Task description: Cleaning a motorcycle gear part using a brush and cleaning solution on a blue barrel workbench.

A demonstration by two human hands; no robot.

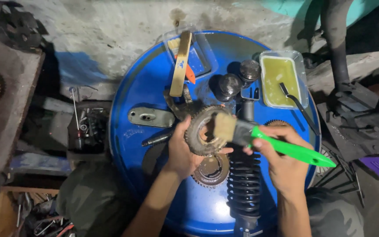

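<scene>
My left hand (181, 149) holds a dirty toothed sprocket (203, 130) upright over the blue drum top (154, 87). A green-handled paintbrush (281, 147) is gripped in my right hand (281, 160); its bristles (224, 126) rest against the sprocket's right rim. Below the hands, a second gear (211, 170) lies flat on the drum. A black coil shock absorber (244, 180) lies beside it, partly under my right hand.
A clear tub of yellowish liquid (280, 79) with a dark tool in it sits at the drum's right edge. A wooden-handled brush (180, 66), two round black caps (237, 79) and a metal cover plate (151, 117) lie on the drum. Tool boxes (86, 129) stand left.
</scene>
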